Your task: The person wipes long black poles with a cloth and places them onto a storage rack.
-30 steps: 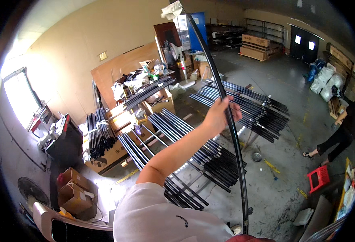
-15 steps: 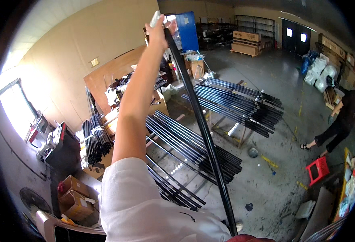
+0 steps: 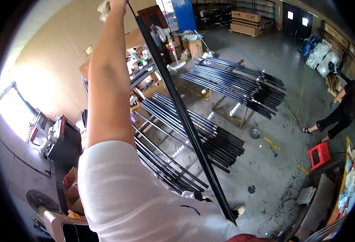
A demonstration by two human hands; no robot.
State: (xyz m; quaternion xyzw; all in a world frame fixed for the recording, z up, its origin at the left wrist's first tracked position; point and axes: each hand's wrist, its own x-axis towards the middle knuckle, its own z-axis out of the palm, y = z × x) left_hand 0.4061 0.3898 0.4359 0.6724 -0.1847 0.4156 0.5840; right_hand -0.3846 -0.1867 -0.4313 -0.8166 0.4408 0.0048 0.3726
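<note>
My left arm stretches up, and my left hand (image 3: 116,5) is partly cut off by the top edge. Something white, perhaps cloth (image 3: 103,10), shows at its fingers. A thin dark rod (image 3: 131,9) runs from the hand into the upper end of a thick glossy black pole (image 3: 173,94). The hand appears closed on this rod, though its grip is mostly out of the picture. The pole slants down to the right across my front, its lower end beside my body. My right hand is out of view.
Rows of black poles lie on two low racks, a nearer row (image 3: 193,127) and a farther row (image 3: 234,84). At right are a red plastic stool (image 3: 319,156) and a person in dark clothes (image 3: 344,109). Machine (image 3: 60,141) and fan (image 3: 41,200) stand left. Cartons (image 3: 245,22) sit far back.
My left hand has moved up and left, away from the pole's upper end, with the thin rod now showing between them. The pole's upper end has shifted left, and the view has shifted too.
</note>
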